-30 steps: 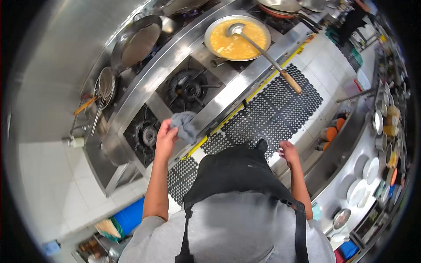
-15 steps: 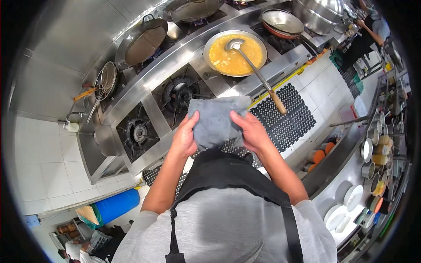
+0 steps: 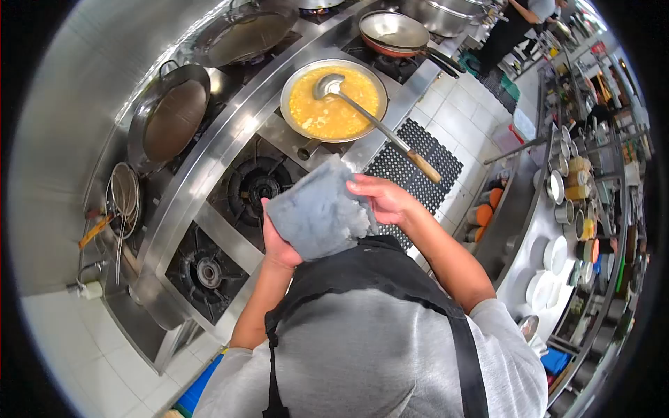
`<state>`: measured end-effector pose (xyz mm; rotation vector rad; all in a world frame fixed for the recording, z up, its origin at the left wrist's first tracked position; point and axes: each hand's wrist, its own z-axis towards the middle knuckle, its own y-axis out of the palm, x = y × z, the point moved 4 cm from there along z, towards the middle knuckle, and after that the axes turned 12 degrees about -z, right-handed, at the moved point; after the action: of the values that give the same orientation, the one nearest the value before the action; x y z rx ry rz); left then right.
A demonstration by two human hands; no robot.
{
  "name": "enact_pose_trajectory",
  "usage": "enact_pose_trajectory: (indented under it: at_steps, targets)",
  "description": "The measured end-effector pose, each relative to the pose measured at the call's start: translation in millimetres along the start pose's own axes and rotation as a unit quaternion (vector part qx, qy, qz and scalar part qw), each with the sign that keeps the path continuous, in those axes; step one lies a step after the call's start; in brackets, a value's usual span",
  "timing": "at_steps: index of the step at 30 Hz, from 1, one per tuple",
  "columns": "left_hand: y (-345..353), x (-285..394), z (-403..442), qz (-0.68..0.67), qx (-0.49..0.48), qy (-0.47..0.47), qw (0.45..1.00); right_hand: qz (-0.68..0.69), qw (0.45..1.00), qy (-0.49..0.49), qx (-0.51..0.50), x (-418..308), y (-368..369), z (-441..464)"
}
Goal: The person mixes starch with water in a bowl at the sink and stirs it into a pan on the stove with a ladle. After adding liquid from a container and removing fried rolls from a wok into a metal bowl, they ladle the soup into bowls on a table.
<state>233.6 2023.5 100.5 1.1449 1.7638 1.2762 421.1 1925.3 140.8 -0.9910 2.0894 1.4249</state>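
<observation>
A folded grey cloth with a ragged right edge is between my two hands, in front of the black apron. My left hand grips its left side, with most of the fingers hidden under it. On the right side, my right hand has hold of the cloth near its frayed edge. Beyond the cloth stands a wide pan of yellow-orange soupy food. A ladle rests in that pan, its wooden handle sticking out over the front edge of the stove.
Burners lie just left of my hands. Woks and a strainer line the back. A frying pan sits farther along. A counter with white plates runs at right. Another person stands at the far end.
The cloth has been turned and tilted in my hands, and the right hand's grip on it has shifted. My view has swung to the right, so the stove appears farther left.
</observation>
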Motion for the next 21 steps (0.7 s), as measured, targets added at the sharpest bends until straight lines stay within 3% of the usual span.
enact_pose_trajectory:
  at_steps: [5,6,9,13,18,21]
  targets:
    - [-26,22,-12,-0.029,0.087,-0.051,0.994,0.064,0.994,0.048,0.071,51,-30,25]
    - [-30,28,-17,-0.035,0.077,-0.047,0.995,-0.032,0.99,0.036,0.133,81,-69,37]
    - [-39,46,-33,-0.013,0.139,-0.003,0.99,-0.092,0.952,0.152,0.248,124,-113,27]
    - [-17,51,-60,0.017,0.172,0.028,0.985,0.011,0.916,0.232,0.328,206,-192,38]
    - [-11,69,-105,0.123,0.212,0.089,0.965,0.195,0.886,0.088,0.412,207,-244,98]
    - [-1,67,-128,0.179,0.243,0.124,0.945,0.245,0.878,0.006,0.411,198,-274,134]
